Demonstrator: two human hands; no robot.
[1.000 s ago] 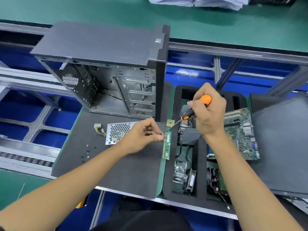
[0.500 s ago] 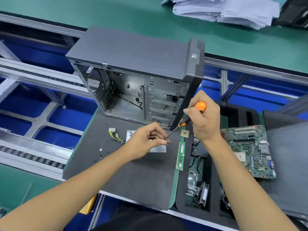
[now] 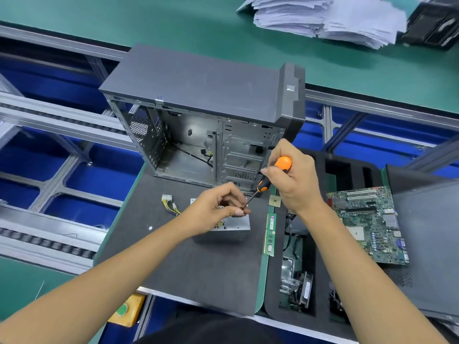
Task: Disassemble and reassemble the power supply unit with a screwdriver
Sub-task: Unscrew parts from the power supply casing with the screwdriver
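The silver power supply unit (image 3: 231, 228) lies on the grey mat (image 3: 188, 264), with its yellow and black cable bundle (image 3: 170, 203) trailing to the left. My right hand (image 3: 294, 180) grips the orange-and-black screwdriver (image 3: 270, 178), which slants down to the left. Its tip meets the fingertips of my left hand (image 3: 218, 207) just above the unit. My left hand's thumb and fingers pinch at that tip; whatever small thing they hold is hidden. Much of the unit's top is covered by my left hand.
An open grey computer case (image 3: 203, 115) stands upright behind the unit. A RAM stick (image 3: 270, 234) and a small chip (image 3: 275, 201) lie at the mat's right edge. A black foam tray (image 3: 310, 269) holds a fan; a motherboard (image 3: 367, 224) lies further right. Paper stacks (image 3: 323, 16) sit far back.
The camera has shifted, so the whole scene sits further right and lower in view. Both hands keep the same hold, with the screwdriver tip still at my left fingertips.
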